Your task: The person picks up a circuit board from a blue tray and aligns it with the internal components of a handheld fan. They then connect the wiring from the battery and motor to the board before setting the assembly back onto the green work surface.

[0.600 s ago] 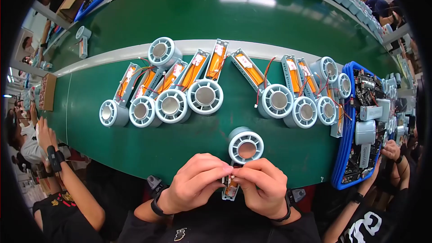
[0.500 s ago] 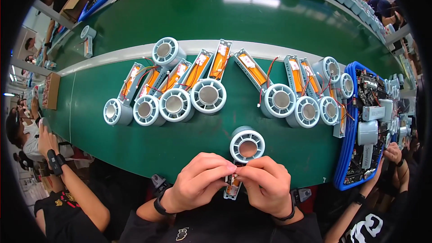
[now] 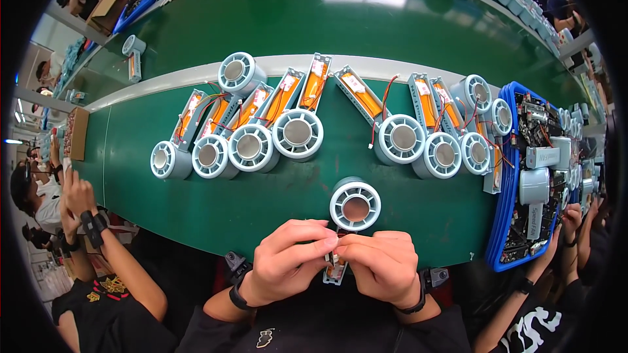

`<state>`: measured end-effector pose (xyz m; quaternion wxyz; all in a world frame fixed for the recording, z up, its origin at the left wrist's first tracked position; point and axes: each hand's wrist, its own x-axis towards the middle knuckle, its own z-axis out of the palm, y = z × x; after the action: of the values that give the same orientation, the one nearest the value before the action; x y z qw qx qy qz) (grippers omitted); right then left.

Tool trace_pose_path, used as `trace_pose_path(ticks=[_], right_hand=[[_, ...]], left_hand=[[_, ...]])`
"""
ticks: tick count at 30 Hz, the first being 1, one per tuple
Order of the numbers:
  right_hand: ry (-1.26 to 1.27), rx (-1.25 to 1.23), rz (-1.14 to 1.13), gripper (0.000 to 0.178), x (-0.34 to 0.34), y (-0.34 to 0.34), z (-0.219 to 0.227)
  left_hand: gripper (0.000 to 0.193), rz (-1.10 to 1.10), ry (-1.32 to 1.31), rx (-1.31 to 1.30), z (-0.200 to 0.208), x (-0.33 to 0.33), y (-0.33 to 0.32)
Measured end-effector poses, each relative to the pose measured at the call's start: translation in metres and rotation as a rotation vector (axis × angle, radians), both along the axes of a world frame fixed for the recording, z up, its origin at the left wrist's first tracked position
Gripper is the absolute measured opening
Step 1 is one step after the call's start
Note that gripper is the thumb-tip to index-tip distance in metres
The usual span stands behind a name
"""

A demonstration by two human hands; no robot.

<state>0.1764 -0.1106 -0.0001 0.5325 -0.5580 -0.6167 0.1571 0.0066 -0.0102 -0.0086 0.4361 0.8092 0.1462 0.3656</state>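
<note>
My left hand [image 3: 288, 263] and my right hand [image 3: 379, 264] meet at the near edge of the green belt [image 3: 275, 202]. Both pinch the handle part of a pale blue handheld fan [image 3: 354, 205] whose round head lies flat on the belt just beyond my fingers. The handle's open end [image 3: 335, 273] shows between my palms, with small wires at my fingertips. Most of the handle is hidden by my fingers.
Several more fan bodies with orange batteries and red wires lie in a row across the belt [image 3: 297, 132]. A blue tray [image 3: 507, 222] of parts stands at the right. Other people's arms work at the left [image 3: 91, 229] and right [image 3: 569, 222].
The row of fans has drifted a little to the right along the belt. My hands stay together on the same fan with only small finger movement.
</note>
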Motion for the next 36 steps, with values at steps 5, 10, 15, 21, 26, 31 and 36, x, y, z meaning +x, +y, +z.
trace_pose_path(ticks=[5,10,15,21,26,31,36], right_hand=[[-0.009,0.043,-0.066,0.022,-0.007,-0.001,-0.006],[0.057,-0.029,-0.055,0.018,-0.015,0.000,0.001],[0.267,-0.080,-0.180,0.015,-0.032,-0.007,-0.001],[0.192,-0.015,-0.227,0.020,-0.028,-0.007,-0.003],[0.028,0.036,-0.260,0.022,-0.029,-0.009,0.011],[-0.269,-0.205,-0.145,0.024,-0.031,-0.005,0.017],[-0.365,-0.271,-0.157,0.022,-0.028,-0.007,0.022]], left_hand=[[0.040,-0.002,-0.012,0.005,-0.001,0.001,0.000],[0.038,0.036,-0.018,0.078,-0.003,0.001,0.002],[0.034,0.110,-0.050,0.242,-0.001,0.008,-0.004],[0.044,0.106,0.029,0.363,0.004,0.008,-0.002],[0.062,0.302,0.088,-0.428,0.005,0.013,-0.007],[0.069,0.201,0.055,-0.731,0.009,0.010,-0.003],[0.064,0.208,0.023,-0.792,0.018,0.004,-0.005]])
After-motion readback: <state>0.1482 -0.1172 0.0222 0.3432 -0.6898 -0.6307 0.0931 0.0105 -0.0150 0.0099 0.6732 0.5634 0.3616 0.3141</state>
